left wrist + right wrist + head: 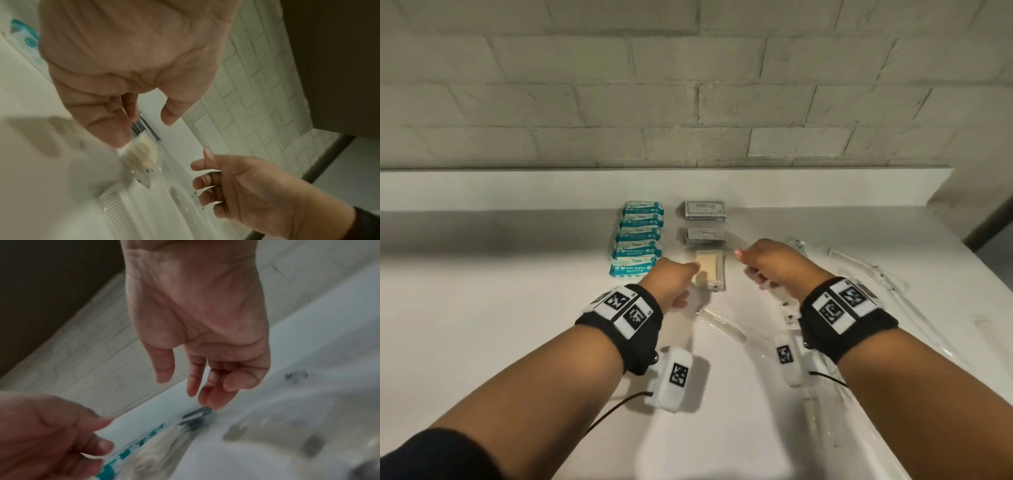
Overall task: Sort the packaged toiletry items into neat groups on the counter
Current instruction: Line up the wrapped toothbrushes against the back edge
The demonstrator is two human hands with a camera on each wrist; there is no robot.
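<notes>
Several teal mini-wipes packs (637, 240) lie in a column on the white counter (500, 291). To their right, a column holds a stack of grey shampoo sachets (704, 209), grey toothpaste sachets (704, 235) and cream items in clear wrap (709, 269). My left hand (685, 281) hovers at the cream packet's (144, 154) left edge, fingers loosely curled and holding nothing; whether it touches the packet I cannot tell. My right hand (753, 267) hangs just right of that column, fingers relaxed and empty (185, 384).
A clear-wrapped comb (722, 323) lies between my wrists. More long clear-wrapped items (866, 270) are scattered at the right, towards the counter's edge. A raised ledge and a brick wall (688, 102) close the back. Bare counter stretches to the left.
</notes>
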